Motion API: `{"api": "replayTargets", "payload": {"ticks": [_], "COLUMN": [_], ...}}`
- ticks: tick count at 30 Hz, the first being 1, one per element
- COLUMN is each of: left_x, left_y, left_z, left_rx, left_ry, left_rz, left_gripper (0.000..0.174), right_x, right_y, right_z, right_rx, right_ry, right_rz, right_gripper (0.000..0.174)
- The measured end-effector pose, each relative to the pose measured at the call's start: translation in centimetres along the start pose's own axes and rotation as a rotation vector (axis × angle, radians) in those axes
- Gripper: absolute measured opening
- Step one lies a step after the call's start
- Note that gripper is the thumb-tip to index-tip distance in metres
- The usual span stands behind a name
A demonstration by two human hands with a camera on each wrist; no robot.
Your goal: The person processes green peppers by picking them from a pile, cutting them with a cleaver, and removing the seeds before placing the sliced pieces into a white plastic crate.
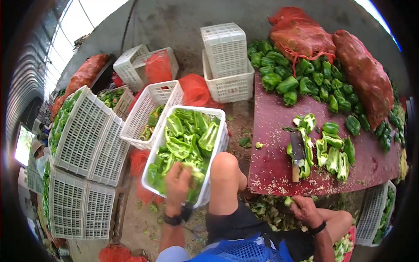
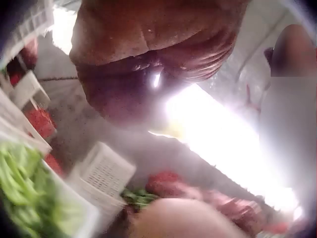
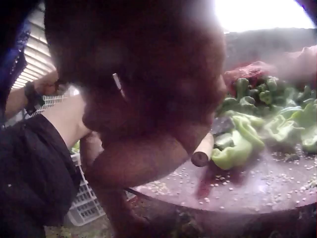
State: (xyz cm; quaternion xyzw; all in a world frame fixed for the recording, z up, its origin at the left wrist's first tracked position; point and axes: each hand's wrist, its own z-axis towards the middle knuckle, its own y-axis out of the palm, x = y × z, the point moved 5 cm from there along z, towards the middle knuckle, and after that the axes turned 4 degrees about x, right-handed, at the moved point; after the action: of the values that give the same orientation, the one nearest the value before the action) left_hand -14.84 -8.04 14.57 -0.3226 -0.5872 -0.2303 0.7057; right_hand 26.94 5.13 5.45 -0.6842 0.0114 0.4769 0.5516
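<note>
My left hand, blurred and with fingers curled, is over the near end of a white crate of cut green peppers. It holds a pale green pepper piece; in the left wrist view only a pale yellowish edge shows below the curled hand. My right hand is beside the red board's near edge, pinching a small pale green pepper core. On the red board, a knife with a wooden handle lies across halved peppers. The right wrist view shows the knife's handle end.
Whole green peppers and red mesh sacks cover the board's far side. White crates stand behind and at the left. Pepper scraps lie under the board's near edge. A person is at the far left.
</note>
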Motion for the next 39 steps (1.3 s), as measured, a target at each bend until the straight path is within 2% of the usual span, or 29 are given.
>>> {"api": "replayTargets", "payload": {"ticks": [2,4,5,8,10,11,12,13,14,15,16,17,18,20,21,22,23,24,25,27,29,31,32,33,34,36,37,38,39], "left_x": [-4.3,-8.9,-11.3,-16.6,-18.7,-22.9,-22.6,-22.8,-25.8,-25.2,-27.4,-27.4,-26.0,-22.0,-19.8,-15.0,-11.5,-8.6,-5.7,-0.3,1.4,1.8,2.8,3.8,3.8,2.8,2.9,2.2,1.4], "left_y": [-5.7,-9.6,-10.6,-13.0,-12.1,-13.3,-12.9,-12.8,-13.2,-11.7,-12.5,-11.4,-11.1,-10.0,-9.4,-7.6,-6.0,-4.5,-2.8,1.0,4.6,8.3,10.4,12.5,13.5,16.0,16.9,17.9,18.9], "left_z": [3.5,6.7,8.1,10.1,10.0,10.4,10.2,9.8,10.7,10.4,10.6,10.9,11.1,11.3,11.3,10.6,9.5,8.3,6.9,4.0,1.3,-0.7,-1.4,-2.3,-3.1,-4.8,-5.3,-5.9,-6.8], "left_rx": [0.154,0.23,0.23,0.235,0.091,0.024,-0.037,0.017,-0.068,-0.052,-0.076,-0.092,-0.097,-0.04,0.049,0.027,0.028,0.028,0.025,-0.042,-0.131,-0.331,-0.426,-0.522,-0.523,-0.679,-0.683,-0.725,-0.764], "left_ry": [0.167,0.253,0.253,0.107,0.203,0.182,0.183,0.059,0.082,0.188,0.365,0.39,0.415,0.207,0.306,0.085,0.055,0.021,0.02,0.143,0.095,0.141,0.252,0.36,0.361,0.137,0.141,-0.105,-0.352], "left_rz": [0.361,0.623,0.625,0.613,0.864,0.92,0.952,0.883,1.022,1.062,0.975,0.972,0.983,1.051,1.0,0.839,0.625,0.413,0.414,0.123,-0.052,-0.046,-0.054,-0.062,-0.063,-0.063,-0.073,-0.159,-0.243], "left_gripper": [0.018,0.018,0.018,0.02,0.022,0.022,0.019,0.017,0.016,0.018,0.026,0.028,0.031,0.035,0.033,0.026,0.023,0.021,0.021,0.023,0.021,0.023,0.024,0.024,0.024,0.019,0.019,0.022,0.026], "right_x": [1.3,1.9,2.2,3.0,2.2,3.0,3.9,4.7,5.8,6.1,7.4,8.5,9.6,9.2,8.6,7.9,7.6,7.9,9.6,10.7,11.6,12.5,12.8,13.5,13.8,13.3,13.1,13.1,13.5], "right_y": [0.6,1.2,1.6,2.6,2.8,3.0,3.6,3.7,3.9,3.3,4.3,5.1,6.0,6.7,6.1,3.8,1.8,0.3,-0.4,-0.9,-0.3,0.9,1.1,1.1,0.8,-1.0,-2.0,-3.0,-3.5], "right_z": [-0.6,-0.9,-1.1,-1.5,-0.5,-0.6,-0.7,-1.4,-1.6,-2.0,-2.1,-2.2,-2.3,-3.0,-2.4,-0.7,0.9,2.3,3.2,5.5,6.8,7.2,7.2,6.8,6.3,5.2,4.5,3.6,3.1], "right_rx": [-0.114,-0.129,-0.151,-0.139,-0.23,-0.239,-0.237,-0.214,-0.164,-0.438,-0.445,-0.437,-0.411,-0.556,-0.555,-0.316,-0.075,0.12,0.282,0.349,0.418,0.464,0.466,0.486,0.504,0.548,0.589,0.633,0.706], "right_ry": [0.042,0.047,0.059,-0.023,0.059,0.079,0.054,0.002,-0.093,0.428,0.303,0.18,0.067,0.044,0.05,0.113,0.171,0.26,0.254,0.329,0.392,0.449,0.447,0.549,0.652,0.664,0.729,0.797,0.707], "right_rz": [-0.079,-0.069,-0.062,-0.083,0.006,0.052,0.089,0.082,0.039,0.517,0.321,0.108,-0.096,-0.272,-0.276,-0.273,-0.268,-0.333,-0.341,-0.343,-0.346,-0.363,-0.362,-0.251,-0.14,-0.132,-0.176,-0.22,-0.261], "right_gripper": [0.006,0.009,0.016,0.013,0.015,0.021,0.027,0.034,0.041,0.05,0.043,0.038,0.033,0.022,0.022,0.019,0.016,0.024,0.03,0.032,0.034,0.038,0.038,0.037,0.037,0.036,0.036,0.035,0.034]}}
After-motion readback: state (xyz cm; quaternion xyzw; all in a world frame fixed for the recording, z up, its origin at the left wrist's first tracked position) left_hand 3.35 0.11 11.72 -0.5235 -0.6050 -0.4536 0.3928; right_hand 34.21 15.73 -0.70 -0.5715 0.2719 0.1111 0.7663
